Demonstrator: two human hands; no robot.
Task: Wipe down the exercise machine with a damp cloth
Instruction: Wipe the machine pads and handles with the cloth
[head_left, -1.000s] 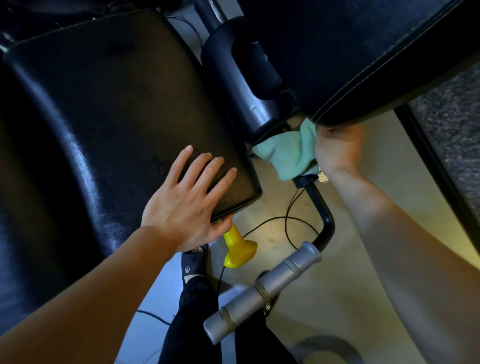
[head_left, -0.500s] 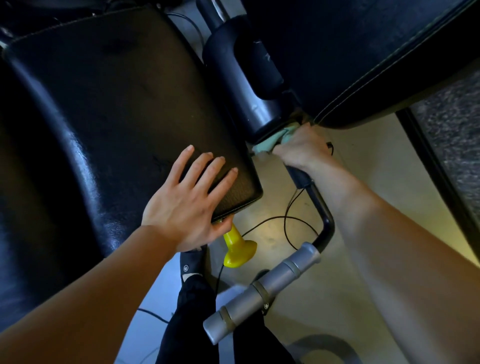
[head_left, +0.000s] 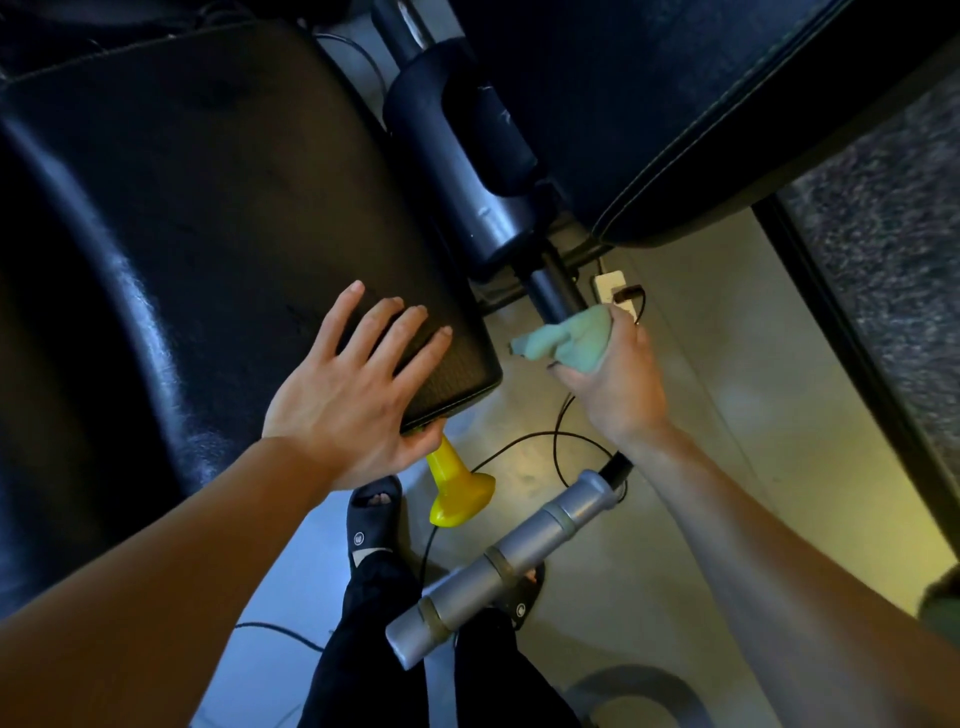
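Now the right hand (head_left: 615, 384) grasps the green cloth (head_left: 569, 340) around the black bar (head_left: 553, 291).
Left hand (head_left: 353, 395) lies flat, released, on the seat pad (head_left: 208, 218).

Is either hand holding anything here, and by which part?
The right hand grips the green cloth, bunched around the black bar, one end sticking out. The left hand holds nothing, resting flat on the black pad.

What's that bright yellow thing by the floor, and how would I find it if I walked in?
Start at the big black padded seat where the left hand lies flat. Look just under the seat's near corner, below that hand's thumb. There a yellow knob sticks out, flaring wide at its end; it is the only bright yellow piece among black pads and the grey handle.
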